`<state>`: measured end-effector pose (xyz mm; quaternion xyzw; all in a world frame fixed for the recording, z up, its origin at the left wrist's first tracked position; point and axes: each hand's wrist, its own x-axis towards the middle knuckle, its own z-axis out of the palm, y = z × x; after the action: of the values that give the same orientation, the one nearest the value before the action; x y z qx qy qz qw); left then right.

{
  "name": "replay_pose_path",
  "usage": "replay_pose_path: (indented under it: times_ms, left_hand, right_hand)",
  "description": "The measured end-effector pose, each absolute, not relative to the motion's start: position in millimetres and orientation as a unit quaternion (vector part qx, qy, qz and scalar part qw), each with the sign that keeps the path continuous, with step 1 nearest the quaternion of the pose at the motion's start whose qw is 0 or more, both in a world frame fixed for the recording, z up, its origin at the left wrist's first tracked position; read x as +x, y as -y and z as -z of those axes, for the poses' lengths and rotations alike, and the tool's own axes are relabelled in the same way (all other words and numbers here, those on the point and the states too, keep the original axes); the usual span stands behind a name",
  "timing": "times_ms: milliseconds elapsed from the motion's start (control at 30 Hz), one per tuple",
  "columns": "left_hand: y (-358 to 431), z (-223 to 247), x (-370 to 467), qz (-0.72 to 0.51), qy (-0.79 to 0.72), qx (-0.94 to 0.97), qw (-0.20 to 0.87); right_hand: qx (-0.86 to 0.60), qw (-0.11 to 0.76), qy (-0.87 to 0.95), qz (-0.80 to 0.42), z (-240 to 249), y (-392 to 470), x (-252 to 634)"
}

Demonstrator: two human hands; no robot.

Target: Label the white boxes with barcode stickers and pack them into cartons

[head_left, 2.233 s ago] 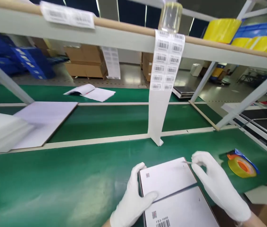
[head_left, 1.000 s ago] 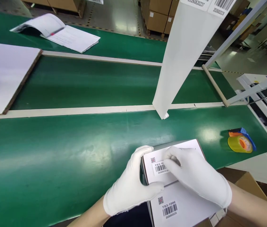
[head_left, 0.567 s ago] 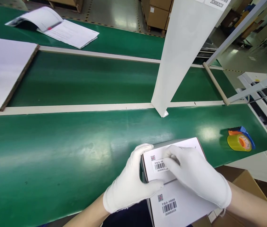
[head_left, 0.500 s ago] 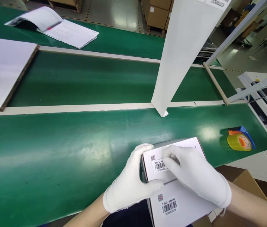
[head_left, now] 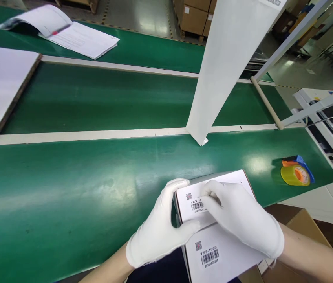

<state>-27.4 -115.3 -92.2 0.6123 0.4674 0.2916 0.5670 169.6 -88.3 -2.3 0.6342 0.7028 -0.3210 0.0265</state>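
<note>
Half-hiding white barcode label [head_left: 197,205]: curled right white-gloved hand [head_left: 238,214], hold unclear. Spread left white-gloved hand [head_left: 160,230] grips upper white cardboard box [head_left: 197,190].

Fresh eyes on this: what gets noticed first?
Lower middle, the white-gloved left hand holds the far box by its left end; the white-gloved right hand touches its barcode label. A long white paper strip hangs beyond them. Yellow tape sits on the green table, far right.
</note>
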Motion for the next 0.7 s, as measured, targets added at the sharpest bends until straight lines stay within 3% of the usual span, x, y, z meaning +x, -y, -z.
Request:
replay_pose_path:
  times_ms: [200,300,400,567,700]
  left_hand:
    - [105.5,86.9,-17.0,-0.337,-0.525,0.598,0.503]
    - [98.5,86.8,-16.8,-0.342,-0.538,0.603,0.480]
    - [93.2,87.5,-17.8,-0.351,-0.536,0.600,0.479]
    - [91.5,90.3,-18.0,-0.365,-0.535,0.603,0.466]
    - [92.3,91.3,-15.9,-0.369,-0.540,0.616,0.439]
  right_hand:
    - [0.647,0.055,-0.707,0.279,5.1,92.0,163.4]
    - [0.679,0.100,-0.709,0.160,4.4,102.6,164.5]
    - [0.662,0.069,-0.746,0.029,2.2,117.6,166.3]
    - [0.478,0.038,-0.864,0.156,8.5,136.5,168.1]
    - [0.569,0.038,-0.812,0.126,16.4,146.0,169.2]
